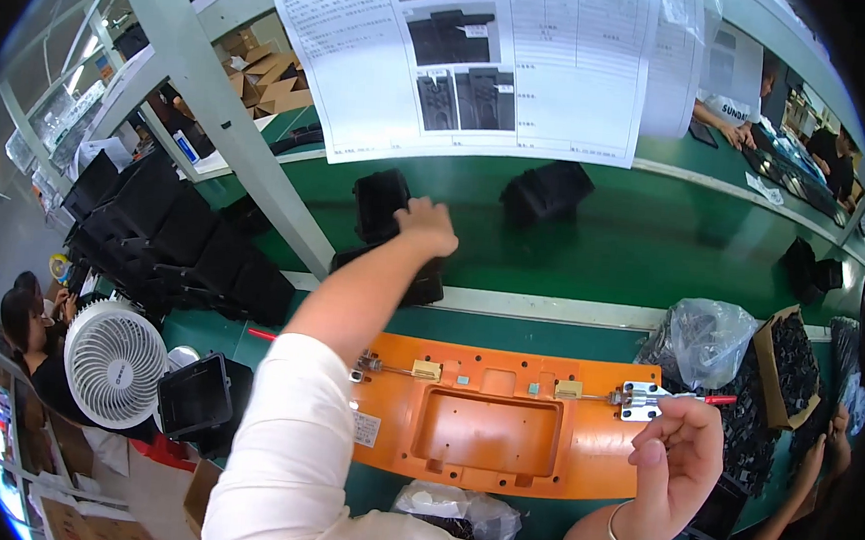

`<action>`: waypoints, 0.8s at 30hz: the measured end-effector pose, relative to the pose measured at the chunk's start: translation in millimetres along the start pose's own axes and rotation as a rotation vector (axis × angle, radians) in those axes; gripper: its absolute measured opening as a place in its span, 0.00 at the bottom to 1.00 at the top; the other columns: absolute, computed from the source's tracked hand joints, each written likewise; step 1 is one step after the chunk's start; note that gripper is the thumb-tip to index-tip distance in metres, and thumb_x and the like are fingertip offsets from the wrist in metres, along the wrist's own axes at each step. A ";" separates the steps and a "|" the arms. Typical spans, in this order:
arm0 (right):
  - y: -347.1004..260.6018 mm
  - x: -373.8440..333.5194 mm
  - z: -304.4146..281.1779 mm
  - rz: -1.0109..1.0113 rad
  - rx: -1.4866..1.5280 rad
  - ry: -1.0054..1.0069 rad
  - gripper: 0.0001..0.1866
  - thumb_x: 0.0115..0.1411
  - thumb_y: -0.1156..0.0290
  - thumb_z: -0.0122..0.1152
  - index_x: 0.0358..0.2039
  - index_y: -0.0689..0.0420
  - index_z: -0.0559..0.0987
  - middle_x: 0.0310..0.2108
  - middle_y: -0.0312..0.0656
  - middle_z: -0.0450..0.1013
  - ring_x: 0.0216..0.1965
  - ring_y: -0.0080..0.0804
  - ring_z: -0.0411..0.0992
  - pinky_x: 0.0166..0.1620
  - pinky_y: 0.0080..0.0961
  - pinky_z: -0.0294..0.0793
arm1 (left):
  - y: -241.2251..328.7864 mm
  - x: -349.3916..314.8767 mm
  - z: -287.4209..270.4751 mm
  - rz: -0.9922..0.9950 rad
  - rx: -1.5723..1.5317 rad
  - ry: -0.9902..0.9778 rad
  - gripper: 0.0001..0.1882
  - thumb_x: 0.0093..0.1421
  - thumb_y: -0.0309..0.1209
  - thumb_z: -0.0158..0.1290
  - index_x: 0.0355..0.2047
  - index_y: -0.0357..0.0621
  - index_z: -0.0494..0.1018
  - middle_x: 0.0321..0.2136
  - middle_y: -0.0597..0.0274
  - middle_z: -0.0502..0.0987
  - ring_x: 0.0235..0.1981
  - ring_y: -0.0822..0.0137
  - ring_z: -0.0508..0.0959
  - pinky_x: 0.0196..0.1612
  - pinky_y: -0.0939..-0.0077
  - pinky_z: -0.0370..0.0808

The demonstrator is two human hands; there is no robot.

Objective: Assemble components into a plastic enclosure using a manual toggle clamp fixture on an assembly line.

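Note:
My left arm stretches forward over the green belt. My left hand is at the right edge of a black plastic box, fingers apart and apparently around nothing; whether they touch the box cannot be made out. Another black box sits partly under my left forearm. My right hand is raised above the right end of an orange fixture, fingers loosely bent, thumb apart and nothing in them. Close to its fingertips is the red handle of a metal toggle clamp. The fixture's rectangular recess holds no part.
Further black boxes lie on the belt, one beyond my left hand. Stacked black boxes and a white fan stand left. A cardboard box of small black parts and a plastic bag are right. Paper sheets hang ahead.

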State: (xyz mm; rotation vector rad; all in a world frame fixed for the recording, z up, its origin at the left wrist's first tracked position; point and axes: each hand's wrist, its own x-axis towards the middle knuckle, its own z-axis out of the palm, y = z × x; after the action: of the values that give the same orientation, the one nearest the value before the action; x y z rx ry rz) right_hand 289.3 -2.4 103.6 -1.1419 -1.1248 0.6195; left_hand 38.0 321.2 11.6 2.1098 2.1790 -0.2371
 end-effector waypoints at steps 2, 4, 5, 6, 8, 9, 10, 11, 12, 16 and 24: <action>0.1 3.7 1.8 0.016 -0.020 -0.009 0.18 0.50 0.73 0.62 0.41 0.65 0.72 0.21 0.33 0.68 0.23 0.17 0.64 0.30 0.13 0.59 | -10.8 0.9 6.5 0.033 0.038 -0.021 0.33 0.54 0.37 0.53 0.61 0.44 0.60 0.64 0.47 0.52 0.65 0.44 0.52 0.59 0.41 0.56; 0.6 6.9 5.3 0.028 -0.039 -0.020 0.18 0.49 0.73 0.63 0.41 0.64 0.72 0.21 0.33 0.68 0.23 0.17 0.64 0.30 0.13 0.59 | -12.3 -3.9 10.1 0.065 0.076 -0.037 0.35 0.53 0.34 0.52 0.63 0.46 0.57 0.67 0.45 0.47 0.67 0.44 0.48 0.61 0.40 0.53; 1.0 8.4 6.5 0.033 -0.040 -0.021 0.19 0.48 0.74 0.63 0.41 0.64 0.72 0.20 0.34 0.68 0.23 0.17 0.64 0.30 0.13 0.59 | -9.3 -14.5 7.4 0.120 0.113 -0.115 0.36 0.53 0.34 0.51 0.63 0.46 0.56 0.68 0.44 0.42 0.68 0.43 0.44 0.62 0.38 0.50; 1.6 9.0 7.1 0.036 -0.041 -0.022 0.20 0.46 0.74 0.63 0.41 0.65 0.73 0.20 0.34 0.68 0.23 0.17 0.64 0.29 0.13 0.59 | -6.3 -24.8 4.8 0.176 0.150 -0.192 0.37 0.52 0.34 0.50 0.64 0.45 0.54 0.69 0.43 0.37 0.69 0.42 0.39 0.63 0.37 0.47; 3.8 9.6 5.5 0.023 -0.054 -0.051 0.21 0.46 0.75 0.64 0.42 0.65 0.73 0.20 0.34 0.68 0.23 0.17 0.64 0.29 0.13 0.60 | 0.0 -37.2 0.8 0.210 0.279 -0.199 0.38 0.51 0.38 0.53 0.63 0.47 0.56 0.68 0.43 0.39 0.68 0.41 0.43 0.62 0.37 0.50; 4.6 10.1 4.4 0.008 -0.068 -0.078 0.22 0.45 0.76 0.64 0.42 0.65 0.73 0.20 0.35 0.69 0.23 0.17 0.64 0.29 0.14 0.61 | 2.1 -39.6 -1.9 0.237 0.182 -0.217 0.40 0.50 0.42 0.56 0.63 0.49 0.57 0.67 0.43 0.43 0.67 0.42 0.46 0.61 0.38 0.52; 4.4 9.9 2.3 0.003 -0.064 -0.079 0.22 0.45 0.76 0.64 0.42 0.65 0.73 0.20 0.35 0.69 0.23 0.17 0.64 0.29 0.14 0.61 | 2.8 -41.5 -4.7 0.262 0.084 -0.231 0.42 0.49 0.46 0.58 0.63 0.51 0.57 0.66 0.44 0.47 0.66 0.42 0.50 0.61 0.40 0.55; 3.2 9.0 1.2 -0.016 -0.080 -0.110 0.22 0.45 0.76 0.64 0.43 0.65 0.73 0.20 0.35 0.69 0.23 0.18 0.64 0.29 0.14 0.61 | -1.7 -29.2 -0.2 0.208 -0.073 -0.016 0.42 0.46 0.51 0.61 0.59 0.46 0.61 0.61 0.45 0.56 0.62 0.45 0.56 0.58 0.44 0.61; 1.9 8.2 0.4 -0.037 -0.096 -0.140 0.22 0.45 0.77 0.64 0.43 0.66 0.73 0.20 0.35 0.69 0.23 0.18 0.65 0.29 0.13 0.62 | -5.2 -15.4 1.5 0.103 -0.177 0.269 0.38 0.47 0.52 0.61 0.52 0.42 0.65 0.56 0.46 0.61 0.60 0.48 0.59 0.56 0.48 0.64; -3.4 2.8 -2.3 -0.034 -0.085 -0.119 0.21 0.45 0.78 0.64 0.42 0.66 0.74 0.20 0.35 0.69 0.23 0.18 0.67 0.29 0.13 0.64 | -27.8 15.5 -1.5 -0.209 -0.313 0.293 0.30 0.53 0.51 0.56 0.47 0.39 0.69 0.52 0.46 0.69 0.56 0.49 0.67 0.55 0.53 0.64; 2.1 10.7 2.4 -0.258 -0.343 -0.059 0.12 0.49 0.82 0.63 0.36 0.63 0.75 0.25 0.41 0.71 0.25 0.29 0.71 0.30 0.19 0.69 | -60.3 -25.8 -28.4 0.459 -0.321 0.104 0.16 0.53 0.34 0.49 0.39 0.43 0.76 0.41 0.51 0.78 0.48 0.51 0.74 0.57 0.48 0.61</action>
State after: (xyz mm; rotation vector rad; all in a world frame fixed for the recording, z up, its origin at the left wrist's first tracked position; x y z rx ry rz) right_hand 291.2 8.4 105.6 -1.2451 -1.4402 0.2666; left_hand -20.3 299.3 46.7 2.3799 1.5751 0.2462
